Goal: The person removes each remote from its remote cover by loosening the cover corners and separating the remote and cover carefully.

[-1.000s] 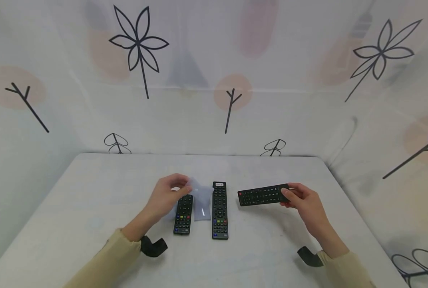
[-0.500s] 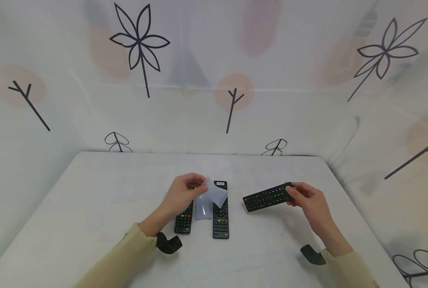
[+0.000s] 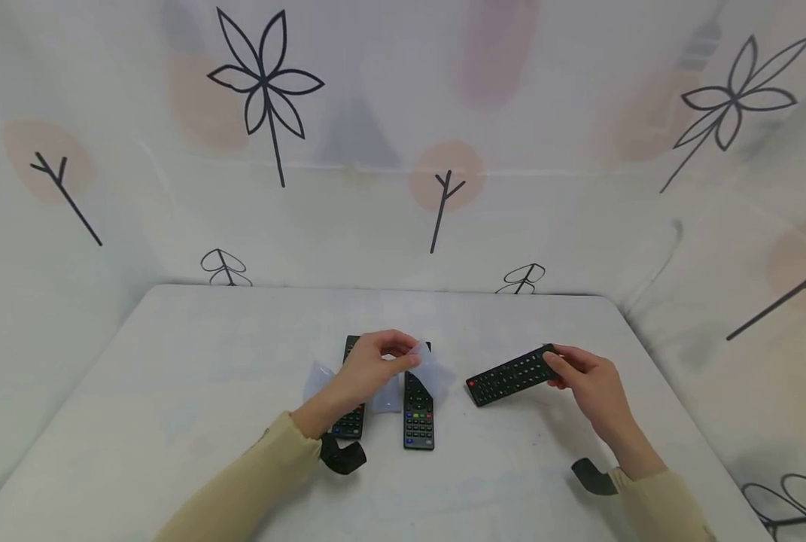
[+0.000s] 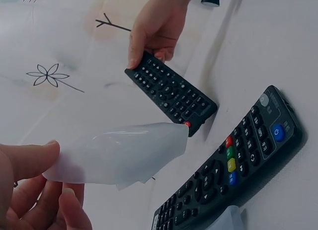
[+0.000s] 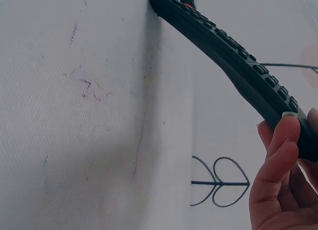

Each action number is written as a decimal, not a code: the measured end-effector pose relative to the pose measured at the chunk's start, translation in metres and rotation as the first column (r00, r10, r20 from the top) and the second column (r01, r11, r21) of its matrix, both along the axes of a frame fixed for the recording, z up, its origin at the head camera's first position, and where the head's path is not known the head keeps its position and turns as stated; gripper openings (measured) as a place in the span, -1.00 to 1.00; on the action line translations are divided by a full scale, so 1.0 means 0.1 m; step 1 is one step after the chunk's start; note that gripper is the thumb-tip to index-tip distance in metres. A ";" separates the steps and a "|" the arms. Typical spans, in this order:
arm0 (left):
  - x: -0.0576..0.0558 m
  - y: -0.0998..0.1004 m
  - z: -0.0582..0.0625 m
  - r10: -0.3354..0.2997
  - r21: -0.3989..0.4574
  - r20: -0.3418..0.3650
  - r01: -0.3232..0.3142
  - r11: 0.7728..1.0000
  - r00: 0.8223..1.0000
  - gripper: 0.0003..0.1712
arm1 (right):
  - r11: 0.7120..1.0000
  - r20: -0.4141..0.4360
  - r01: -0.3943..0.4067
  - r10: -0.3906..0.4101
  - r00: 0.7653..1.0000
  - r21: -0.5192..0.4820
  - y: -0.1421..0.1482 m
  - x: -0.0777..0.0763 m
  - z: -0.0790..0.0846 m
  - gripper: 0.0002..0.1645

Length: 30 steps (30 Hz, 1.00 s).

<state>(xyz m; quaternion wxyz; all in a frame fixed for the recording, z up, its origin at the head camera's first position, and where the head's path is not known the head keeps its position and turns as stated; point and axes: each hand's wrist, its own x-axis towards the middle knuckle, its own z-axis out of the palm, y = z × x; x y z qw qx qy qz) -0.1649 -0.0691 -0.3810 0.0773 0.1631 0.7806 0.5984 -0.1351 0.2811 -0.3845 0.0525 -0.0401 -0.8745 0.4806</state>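
Note:
My left hand (image 3: pixel 369 370) pinches a translucent plastic sleeve (image 4: pixel 124 153) by one end, between thumb and fingers. The sleeve hangs limp above the middle remote control (image 3: pixel 419 427) and overlaps its upper half in the head view. My right hand (image 3: pixel 591 380) grips the near-right end of a black remote control (image 3: pixel 511 376), buttons up. This remote slants, its red-button end toward the middle of the table and low over the surface. A third remote control (image 3: pixel 350 427) lies at left, partly hidden behind my left hand and wrist.
Two more plastic sleeves lie on the white table (image 3: pixel 226 361): one sleeve (image 3: pixel 387 397) between the two lying remotes, another sleeve (image 3: pixel 317 379) left of them. A patterned white curtain (image 3: pixel 348 211) stands behind the table and along its right side.
My left hand has carried the sleeve rightward, from above the gap between the lying remotes to over the middle one. The right-hand remote has shifted slightly right and tilted more.

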 end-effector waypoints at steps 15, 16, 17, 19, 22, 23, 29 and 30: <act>-0.04 0.31 -0.10 -0.102 -0.098 -0.012 0.100 0.990 0.995 -0.77 | 0.995 0.036 -0.020 0.016 0.999 0.100 0.09 -0.02 -0.06 -0.38; -0.05 0.32 -0.11 -0.111 -0.108 -0.009 0.109 0.988 0.994 -0.78 | 0.994 0.041 -0.022 0.018 0.999 0.107 0.09 -0.02 -0.07 -0.37; -0.05 0.33 -0.11 -0.120 -0.121 -0.003 0.118 0.986 0.993 -0.78 | 0.993 0.046 -0.026 0.021 0.999 0.114 0.10 -0.03 -0.07 -0.37; -0.07 0.35 -0.11 -0.142 -0.144 0.005 0.141 0.979 0.990 -0.78 | 0.991 0.055 -0.031 0.024 0.998 0.127 0.10 -0.02 -0.08 -0.38; -0.09 0.39 -0.11 -0.170 -0.175 -0.012 0.165 0.971 0.985 -0.79 | 0.989 0.065 -0.040 0.031 0.997 0.140 0.11 -0.02 -0.08 -0.38; -0.10 0.40 -0.11 -0.173 -0.189 -0.025 0.165 0.968 0.985 -0.79 | 0.989 0.066 -0.046 0.037 0.997 0.142 0.10 -0.02 -0.08 -0.39; -0.13 0.45 -0.13 -0.157 -0.276 -0.085 0.128 0.953 0.984 -0.77 | 0.984 0.081 -0.113 0.103 0.991 0.136 0.09 -0.05 -0.11 -0.39; -0.13 0.46 -0.13 -0.154 -0.285 -0.085 0.125 0.951 0.984 -0.77 | 0.984 0.087 -0.126 0.116 0.989 0.128 0.08 -0.05 -0.12 -0.39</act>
